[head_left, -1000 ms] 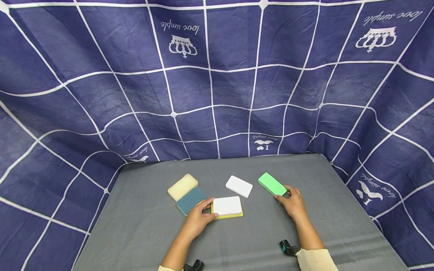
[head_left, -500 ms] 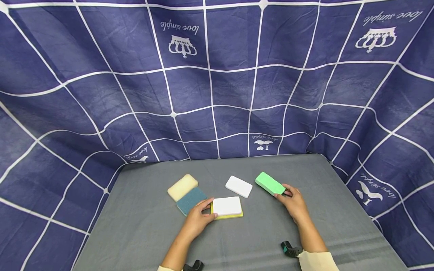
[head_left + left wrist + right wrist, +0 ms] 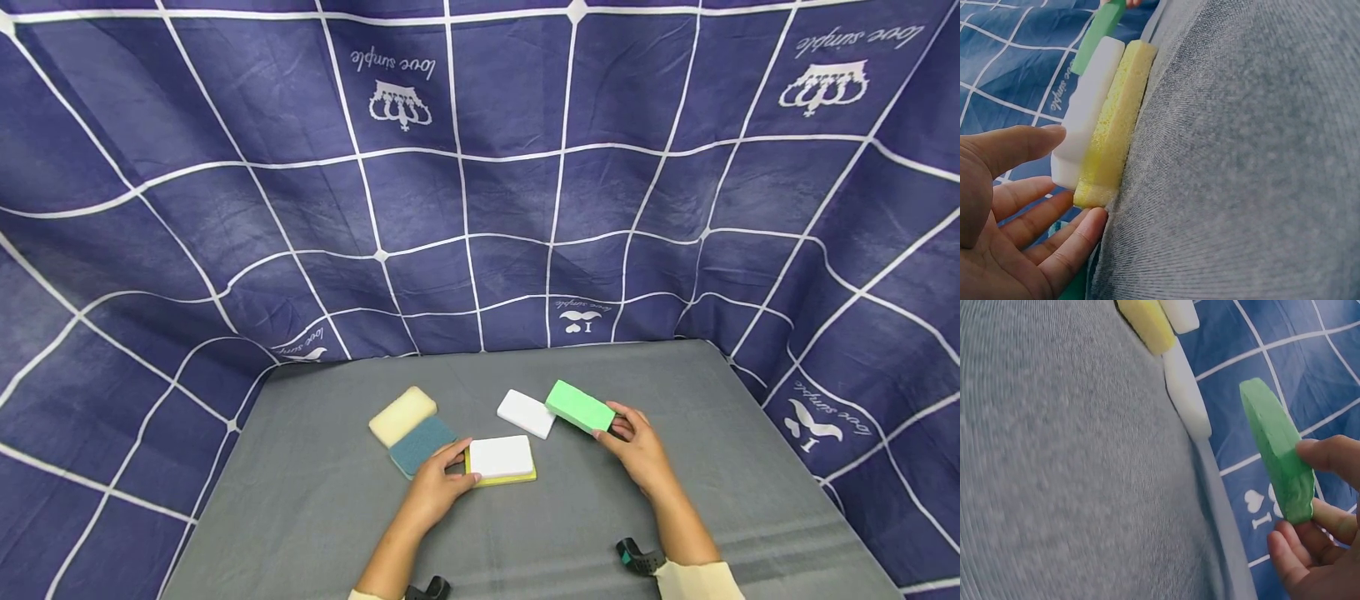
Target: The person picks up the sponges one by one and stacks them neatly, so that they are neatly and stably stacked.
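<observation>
My right hand (image 3: 636,446) pinches one end of a green sponge (image 3: 579,405), thumb on one side and fingers on the other; in the right wrist view the green sponge (image 3: 1275,447) is held up off the grey cloth. From the head, its far end overlaps a white sponge (image 3: 525,414) lying flat. A second white sponge (image 3: 499,455) lies on a yellow sponge (image 3: 523,478), whose edge shows beneath it. My left hand (image 3: 435,492) holds this stack by its left end, the thumb at the white sponge (image 3: 1088,112) and fingertips by the end of the yellow sponge (image 3: 1116,125).
Left of the stack, a cream sponge (image 3: 403,416) and a blue-green pad (image 3: 422,446) lie edge to edge, the pad partly behind the left hand. Grey cloth (image 3: 315,500) covers the tabletop. A blue curtain with white grid lines (image 3: 420,200) hangs behind and at both sides.
My right hand has moved left with the green sponge, which now reaches the flat white sponge and has turned slightly. The left hand and its stack stay in place.
</observation>
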Action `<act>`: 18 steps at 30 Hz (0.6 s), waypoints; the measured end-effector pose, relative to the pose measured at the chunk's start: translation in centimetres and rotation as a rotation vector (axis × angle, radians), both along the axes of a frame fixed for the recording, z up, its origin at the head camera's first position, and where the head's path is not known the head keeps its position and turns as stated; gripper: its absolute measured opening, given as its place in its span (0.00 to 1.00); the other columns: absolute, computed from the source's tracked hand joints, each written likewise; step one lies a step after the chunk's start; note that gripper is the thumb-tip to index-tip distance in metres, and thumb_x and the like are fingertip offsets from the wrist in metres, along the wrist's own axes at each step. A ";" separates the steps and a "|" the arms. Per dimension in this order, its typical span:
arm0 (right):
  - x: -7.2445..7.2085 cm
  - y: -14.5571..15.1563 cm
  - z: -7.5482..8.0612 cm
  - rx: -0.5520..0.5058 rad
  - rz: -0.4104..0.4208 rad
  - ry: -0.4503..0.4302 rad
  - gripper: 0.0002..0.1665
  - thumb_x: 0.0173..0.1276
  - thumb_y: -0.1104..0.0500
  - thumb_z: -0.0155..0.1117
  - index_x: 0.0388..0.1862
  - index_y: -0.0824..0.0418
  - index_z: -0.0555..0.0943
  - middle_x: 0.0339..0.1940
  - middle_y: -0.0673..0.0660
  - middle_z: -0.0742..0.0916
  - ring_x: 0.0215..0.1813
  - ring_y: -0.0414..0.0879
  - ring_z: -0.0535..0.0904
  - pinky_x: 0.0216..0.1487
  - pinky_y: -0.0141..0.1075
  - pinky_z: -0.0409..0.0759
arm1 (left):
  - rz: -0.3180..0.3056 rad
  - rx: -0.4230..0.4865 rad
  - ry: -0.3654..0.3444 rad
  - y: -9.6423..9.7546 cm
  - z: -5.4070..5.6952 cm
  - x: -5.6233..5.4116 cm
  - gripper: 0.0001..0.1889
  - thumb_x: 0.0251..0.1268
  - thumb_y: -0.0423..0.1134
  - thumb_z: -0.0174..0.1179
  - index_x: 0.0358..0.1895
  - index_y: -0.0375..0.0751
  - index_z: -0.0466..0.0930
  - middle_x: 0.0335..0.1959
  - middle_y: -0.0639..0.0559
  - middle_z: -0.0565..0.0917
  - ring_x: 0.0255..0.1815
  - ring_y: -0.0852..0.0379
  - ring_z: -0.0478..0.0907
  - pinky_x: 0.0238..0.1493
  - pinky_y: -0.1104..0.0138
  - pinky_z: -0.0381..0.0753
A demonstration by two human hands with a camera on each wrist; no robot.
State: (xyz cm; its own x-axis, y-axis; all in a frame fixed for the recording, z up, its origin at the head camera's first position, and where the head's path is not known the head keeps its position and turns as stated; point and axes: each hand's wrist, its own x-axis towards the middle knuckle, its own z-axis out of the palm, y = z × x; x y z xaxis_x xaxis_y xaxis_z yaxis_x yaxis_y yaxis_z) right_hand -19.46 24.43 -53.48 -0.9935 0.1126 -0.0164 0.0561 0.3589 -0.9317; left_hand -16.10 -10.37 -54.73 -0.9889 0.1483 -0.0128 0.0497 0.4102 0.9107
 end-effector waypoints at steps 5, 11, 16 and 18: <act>0.4 -0.9 0.2 -0.049 0.046 -0.014 0.41 0.66 0.58 0.73 0.75 0.61 0.68 0.65 0.61 0.74 0.67 0.55 0.75 0.52 0.19 0.78 | -0.003 0.003 -0.012 -0.1 0.0 0.1 0.32 0.59 0.36 0.72 0.69 0.38 0.75 0.68 0.33 0.75 0.60 0.39 0.81 0.49 0.64 0.87; 0.6 -2.1 0.3 -0.071 0.122 0.004 0.41 0.65 0.58 0.74 0.75 0.61 0.68 0.66 0.63 0.75 0.69 0.58 0.75 0.60 0.31 0.81 | -0.002 0.009 -0.010 -0.1 0.0 0.2 0.33 0.59 0.36 0.72 0.69 0.37 0.75 0.68 0.32 0.74 0.59 0.38 0.82 0.49 0.63 0.87; 0.7 -3.1 0.4 -0.073 0.199 0.086 0.39 0.64 0.62 0.74 0.72 0.65 0.70 0.66 0.64 0.76 0.67 0.59 0.76 0.65 0.46 0.79 | -0.001 0.001 -0.014 -0.2 -0.1 0.1 0.33 0.59 0.37 0.72 0.69 0.39 0.75 0.68 0.32 0.74 0.57 0.40 0.83 0.49 0.63 0.87; 0.7 -3.5 0.4 -0.085 0.230 0.112 0.39 0.63 0.63 0.74 0.71 0.67 0.71 0.65 0.65 0.76 0.66 0.60 0.76 0.65 0.46 0.79 | -0.001 0.002 -0.020 -0.2 0.0 0.1 0.33 0.59 0.38 0.72 0.69 0.39 0.75 0.69 0.33 0.74 0.58 0.40 0.82 0.49 0.64 0.87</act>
State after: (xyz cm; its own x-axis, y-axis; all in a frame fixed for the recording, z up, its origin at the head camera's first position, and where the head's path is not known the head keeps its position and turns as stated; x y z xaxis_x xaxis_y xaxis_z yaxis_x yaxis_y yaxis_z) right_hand -18.72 20.93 -53.11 -0.9890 -0.1129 0.0952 -0.1228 0.2706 -0.9548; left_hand -16.03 -10.56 -54.78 -0.9882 0.1499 -0.0320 0.0324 0.4083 0.9123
